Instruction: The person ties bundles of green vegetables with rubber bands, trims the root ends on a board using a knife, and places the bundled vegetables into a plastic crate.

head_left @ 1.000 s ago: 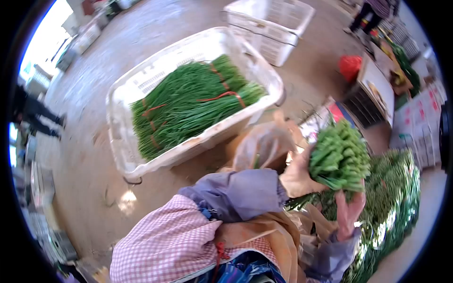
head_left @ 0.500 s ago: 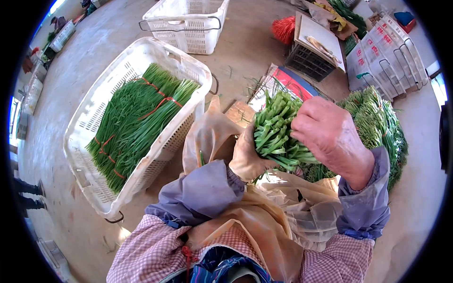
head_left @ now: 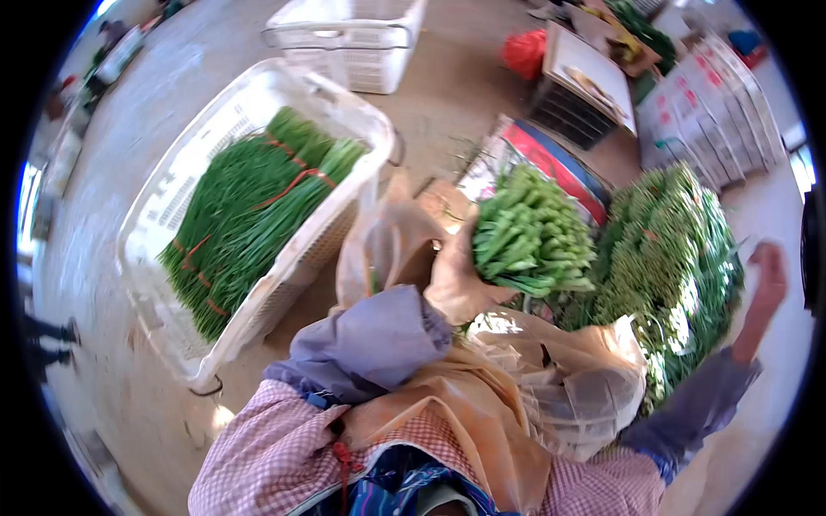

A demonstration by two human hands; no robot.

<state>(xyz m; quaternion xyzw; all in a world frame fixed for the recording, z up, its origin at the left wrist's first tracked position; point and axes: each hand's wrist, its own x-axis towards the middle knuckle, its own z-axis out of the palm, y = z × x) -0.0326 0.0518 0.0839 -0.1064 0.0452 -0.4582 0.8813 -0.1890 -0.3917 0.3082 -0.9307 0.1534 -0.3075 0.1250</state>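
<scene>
My left hand (head_left: 460, 277) is wrapped round a thick bunch of green stalks (head_left: 533, 232), whose pale cut ends face up toward me. Off to the far right, my right hand (head_left: 768, 273) is held out away from the bunch, its fingers smeared by motion. Between the two lies a big pile of green stalks (head_left: 658, 249) with light tips, nearest to my right hand. A translucent tan apron (head_left: 482, 396) covers my lap below the bunch.
To the left stands a white plastic crate (head_left: 258, 310) holding long green leaves (head_left: 245, 215) tied with red bands. Another white crate (head_left: 357, 64) is behind it. A board-topped dark crate (head_left: 585, 77), red strands (head_left: 523, 53) and stacked white crates (head_left: 705, 112) stand at the back right.
My right hand has left the top of the bunch and swung out to the far right. The left hand still grips the bunch, whose stalk ends are now uncovered.
</scene>
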